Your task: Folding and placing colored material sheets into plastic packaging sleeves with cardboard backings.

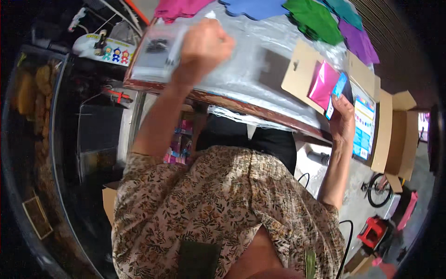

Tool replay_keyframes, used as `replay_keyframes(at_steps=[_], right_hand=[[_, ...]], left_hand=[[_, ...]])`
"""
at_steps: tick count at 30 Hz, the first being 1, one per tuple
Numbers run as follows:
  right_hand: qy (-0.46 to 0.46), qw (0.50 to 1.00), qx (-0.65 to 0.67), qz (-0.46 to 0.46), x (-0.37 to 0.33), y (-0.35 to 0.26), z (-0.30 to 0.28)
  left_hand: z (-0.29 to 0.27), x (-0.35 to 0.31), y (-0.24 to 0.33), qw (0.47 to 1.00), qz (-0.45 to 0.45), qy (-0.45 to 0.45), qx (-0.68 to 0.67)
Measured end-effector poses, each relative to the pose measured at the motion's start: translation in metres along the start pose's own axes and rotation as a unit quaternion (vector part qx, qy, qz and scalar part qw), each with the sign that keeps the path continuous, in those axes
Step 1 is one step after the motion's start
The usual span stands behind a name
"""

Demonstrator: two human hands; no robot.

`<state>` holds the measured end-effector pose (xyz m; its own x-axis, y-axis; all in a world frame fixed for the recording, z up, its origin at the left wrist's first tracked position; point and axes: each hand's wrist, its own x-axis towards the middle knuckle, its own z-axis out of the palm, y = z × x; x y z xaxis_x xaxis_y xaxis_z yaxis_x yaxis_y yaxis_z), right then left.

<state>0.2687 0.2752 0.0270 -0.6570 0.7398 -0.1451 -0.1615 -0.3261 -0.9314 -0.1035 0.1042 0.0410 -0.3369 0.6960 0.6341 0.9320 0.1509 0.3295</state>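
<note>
My left hand (206, 46) is raised over the left part of the table (246, 51), closed and smeared by motion. A small white bit (211, 15) shows just beyond its knuckles; whether the fingers hold it is unclear. At the table's right edge my right hand (343, 111) grips a flat blue-and-white packet (339, 88), thumb across its lower part. Right beside that lies a shiny pink packet (323, 86) against a tan cardboard piece (297, 67) with a small hole. Whether my right fingers also hold the pink packet or the cardboard is hidden.
Scalloped flat pieces in pink (179, 9), blue (255, 8), green (313, 21) and purple (357, 42) lie along the far side. An open cardboard box (395, 135) stands at right, by a printed blue-and-white package (364, 128). A glass-fronted cabinet (55, 139) is at left.
</note>
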Motion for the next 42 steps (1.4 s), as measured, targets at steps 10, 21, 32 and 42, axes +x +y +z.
replay_keyframes(at_steps=[10, 21, 32, 42], right_hand=[[0.043, 0.996, -0.079, 0.025, -0.015, -0.008, -0.016], [0.011, 0.980, -0.144, 0.134, 0.026, 0.009, -0.008], [0.003, 0.967, -0.198, 0.159, 0.040, 0.001, -0.003], [-0.020, 0.969, -0.191, 0.155, 0.041, -0.009, 0.004]], left_hand=[[0.071, -0.028, 0.040, 0.946, -0.127, -0.229, -0.188], [0.070, -0.031, 0.034, 0.905, -0.163, -0.290, -0.265], [0.074, -0.017, 0.027, 0.882, -0.160, -0.344, -0.279], [0.071, -0.018, 0.036, 0.914, -0.098, -0.320, -0.230]])
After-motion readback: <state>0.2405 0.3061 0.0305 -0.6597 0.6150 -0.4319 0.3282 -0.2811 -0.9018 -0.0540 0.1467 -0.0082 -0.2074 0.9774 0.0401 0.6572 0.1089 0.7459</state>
